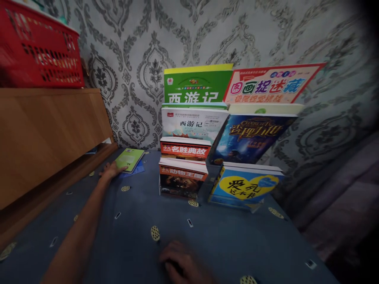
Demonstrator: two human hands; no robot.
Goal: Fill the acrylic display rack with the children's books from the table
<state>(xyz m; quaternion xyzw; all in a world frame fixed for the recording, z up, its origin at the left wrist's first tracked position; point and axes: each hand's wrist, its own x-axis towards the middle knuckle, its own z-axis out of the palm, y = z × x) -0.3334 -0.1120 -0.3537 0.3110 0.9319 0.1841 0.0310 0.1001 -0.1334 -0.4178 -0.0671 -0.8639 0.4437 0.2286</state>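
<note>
At the far left of the mat, my left hand [110, 171] grips the near left corner of a green book [130, 159], its thumb along the near edge. The book lies flat on a blue book or folder [137, 169], of which only a strip shows. My right hand [179, 260] is low in the middle, close to the bottom edge and somewhat blurred. Its fingers are curled in, and nothing shows in them. Beyond it, books stand in two stepped columns, among them a brown animal book [182, 181] and a blue book with a yellow heart [245, 185].
Taller books rise behind, including a green one [198, 85] and a red-edged one [272, 83]. On the left, a wooden cabinet [50, 134] carries a red basket [44, 51]. Patterned wallpaper [142, 59] backs the dark blue surface [133, 244]; cloth hangs at right.
</note>
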